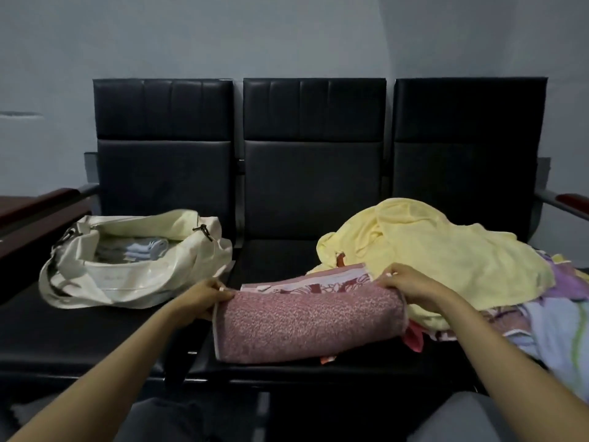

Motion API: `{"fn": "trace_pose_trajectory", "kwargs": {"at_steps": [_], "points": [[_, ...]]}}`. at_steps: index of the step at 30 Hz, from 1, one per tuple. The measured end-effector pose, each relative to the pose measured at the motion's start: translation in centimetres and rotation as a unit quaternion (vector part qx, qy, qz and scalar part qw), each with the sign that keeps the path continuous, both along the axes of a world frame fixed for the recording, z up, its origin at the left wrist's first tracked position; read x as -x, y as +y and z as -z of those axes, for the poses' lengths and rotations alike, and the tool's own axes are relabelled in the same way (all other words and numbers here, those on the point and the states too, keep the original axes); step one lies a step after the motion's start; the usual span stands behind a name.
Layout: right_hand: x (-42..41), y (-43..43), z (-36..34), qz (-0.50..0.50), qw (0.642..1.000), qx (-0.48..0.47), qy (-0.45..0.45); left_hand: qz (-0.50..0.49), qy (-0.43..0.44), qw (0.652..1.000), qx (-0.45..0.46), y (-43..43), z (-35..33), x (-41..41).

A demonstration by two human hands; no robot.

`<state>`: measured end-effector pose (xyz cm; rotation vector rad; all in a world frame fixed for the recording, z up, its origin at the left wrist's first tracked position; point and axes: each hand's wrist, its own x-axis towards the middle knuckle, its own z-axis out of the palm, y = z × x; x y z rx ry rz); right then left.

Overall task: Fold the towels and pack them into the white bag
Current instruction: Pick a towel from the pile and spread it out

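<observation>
1. Head view: you look down at a row of three black seats set against a pale wall.
2. Your left hand holds the left end of the pink towel. Its fingers are curled round the edge.
3. Your right hand holds the right end of the same towel. Its fingers are curled over the folded edge.
4. The pink towel lies on the middle seat, near the front, between your two hands. It is folded over (the fluffy side faces you, and a strip with a flower pattern shows behind the fold).
5. The white bag sits on the left seat, near your left hand. Its top is open, and pale folded cloths lie inside it.
6. A big yellow towel lies crumpled on the right seat. It sits on top of a pile of more towels in purple, blue and white.
7. The pile reaches the right end of the pink towel, just under your right hand.
8. A bit of orange-red cloth sticks out below the pink towel's right end.
9. A dark red armrest sits at the far left of the seats.
10. Both of your arms are bare and reach forward from the bottom of the view.
</observation>
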<state>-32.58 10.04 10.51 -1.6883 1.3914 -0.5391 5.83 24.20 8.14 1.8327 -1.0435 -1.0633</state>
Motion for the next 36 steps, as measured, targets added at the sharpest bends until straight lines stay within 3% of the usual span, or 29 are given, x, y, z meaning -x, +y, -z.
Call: {"fn": "trace_pose_trajectory", "kwargs": {"at_steps": [4, 7, 11, 18, 24, 27, 29, 32, 36], "points": [[0.3, -2.1, 5.6, 0.022, 0.999, 0.010, 0.041, -0.050, -0.023, 0.998, -0.034, -1.5, 3.3, 0.3], [-0.5, -3.7, 6.4, 0.065, 0.997, 0.039, -0.011, -0.096, -0.056, 0.994, 0.013, -3.5, 3.9, 0.4], [-2.5, -5.8, 5.3, 0.100, 0.990, 0.090, -0.042, -0.152, -0.033, 0.984, 0.083, -6.6, 3.9, -0.1], [-5.9, -10.8, 5.7, 0.083, 0.985, 0.144, 0.039, -0.199, -0.032, 0.978, 0.054, -11.5, 6.2, -1.9], [-6.5, -11.1, 7.3, 0.063, 0.968, 0.194, 0.145, -0.144, -0.171, 0.974, -0.020, -12.2, 7.8, -1.7], [-6.7, -9.4, 7.5, 0.017, 0.919, 0.300, 0.253, -0.077, -0.217, 0.966, -0.121, -11.4, 7.5, -1.7], [-7.3, -7.7, 7.3, -0.042, 0.911, 0.322, 0.256, -0.048, -0.221, 0.960, -0.164, -10.7, 7.1, -1.1], [-7.9, -4.7, 7.4, -0.162, 0.907, 0.293, 0.257, -0.030, -0.187, 0.967, -0.173, -9.4, 7.1, -0.5], [-8.0, -2.1, 8.5, -0.271, 0.872, 0.218, 0.343, -0.060, -0.126, 0.984, -0.115, -8.5, 6.6, -0.2]]}}
